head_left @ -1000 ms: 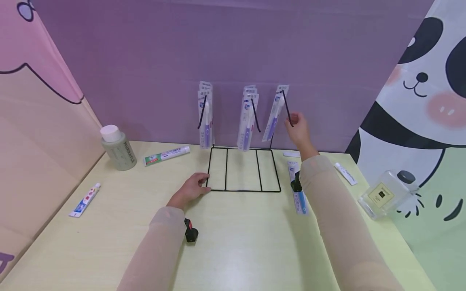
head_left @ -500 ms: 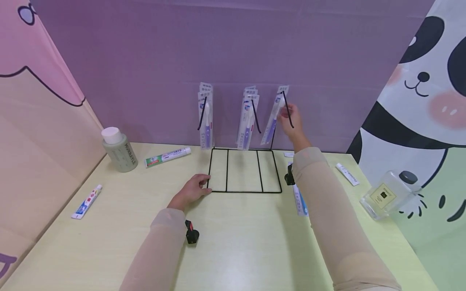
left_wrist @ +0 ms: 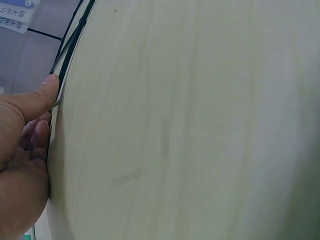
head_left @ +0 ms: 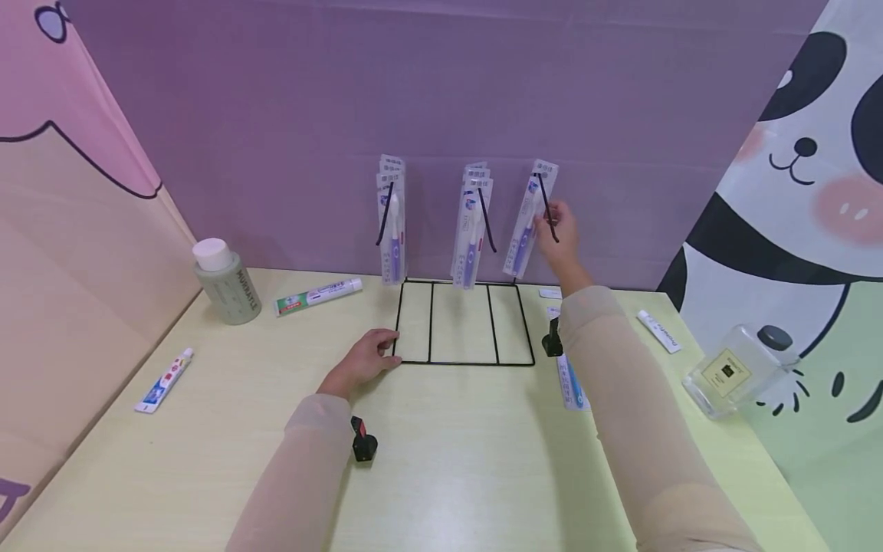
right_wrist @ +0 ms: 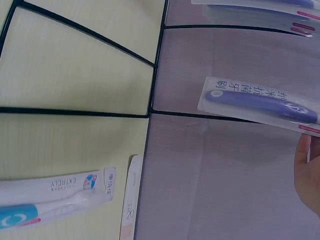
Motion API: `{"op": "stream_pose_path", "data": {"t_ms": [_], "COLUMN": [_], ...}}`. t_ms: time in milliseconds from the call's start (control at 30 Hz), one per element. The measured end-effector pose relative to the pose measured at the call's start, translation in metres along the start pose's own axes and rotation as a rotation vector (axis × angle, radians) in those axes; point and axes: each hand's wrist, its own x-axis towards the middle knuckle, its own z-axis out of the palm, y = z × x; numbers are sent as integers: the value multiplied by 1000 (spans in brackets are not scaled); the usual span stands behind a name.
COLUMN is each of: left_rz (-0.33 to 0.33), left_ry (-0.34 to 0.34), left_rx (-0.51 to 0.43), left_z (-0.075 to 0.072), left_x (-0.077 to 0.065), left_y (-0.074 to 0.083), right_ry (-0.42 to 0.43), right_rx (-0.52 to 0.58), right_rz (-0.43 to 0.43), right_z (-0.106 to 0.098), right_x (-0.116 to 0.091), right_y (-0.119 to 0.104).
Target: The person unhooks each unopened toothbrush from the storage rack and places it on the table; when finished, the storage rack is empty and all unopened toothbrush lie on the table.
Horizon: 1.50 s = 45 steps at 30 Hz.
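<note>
left hand [head_left: 366,356] on the wire rack [head_left: 431,322], right hand [head_left: 564,251] at a toothbrush packet [head_left: 527,222]

in the head view, the wire rack stands on the pale table [head_left: 441,460]. the left hand grips its front left corner; the thumb and the forefinger are apart from each other, both touching the wire. the toothbrush packet hangs on the right hook [head_left: 548,207], tilted, its lower end to the left. the right hand is just beside it. a left stack [head_left: 395,249] and a middle stack [head_left: 469,249] of similar packets hang upright.

in the left wrist view, the thumb lies against the black wire, and the other fingers are curled below it, close together.

in the right wrist view, the right fingertips meet the edge of the toothbrush packet, near its purple handle. the hand is partly outside this view, so one cannot tell if they pinch the packet or only touch it. a blue toothbrush pack [right_wrist: 55,196] lies on the table near a narrow white item [right_wrist: 130,200].
</note>
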Motion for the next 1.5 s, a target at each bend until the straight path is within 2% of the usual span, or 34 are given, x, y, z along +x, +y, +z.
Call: {"op": "stream_pose_path", "data": {"t_ms": [100, 233, 367, 433, 533, 800, 933, 1167, 1333, 1500], "left_rz": [5, 2, 1, -2, 5, -9, -14, -16, -9, -6], "left_ry": [-5, -7, -8, -9, -9, -7, -5, -7, -3, 2], "left_rx": [0, -2, 9, 12, 11, -1, 1, -16, -15, 3], "left_z": [1, 1, 0, 0, 1, 2, 2, 1, 0, 1], "left_x": [0, 1, 2, 2, 4, 6, 5, 2, 2, 2], "left_y": [1, -1, -4, -4, -5, -6, -5, -3, -2, -2], "right_ry": [3, 1, -43, -83, -156, -433, -501, -532, -542, -515], "right_rx": [35, 74, 111, 109, 93, -19, -26, -25, -44, -121], "right_rz": [-11, 49, 73, 99, 181, 424, 518, 661, 688, 661], "right_z": [-12, -33, -59, -72, -92, -131, -141, -148, -148, -144], "right_x": [0, 3, -2, -8, -19, -56, -72, -89, -92, -90], "right_y": [1, 6, 14, 19, 31, 77, 102, 134, 143, 148]}}
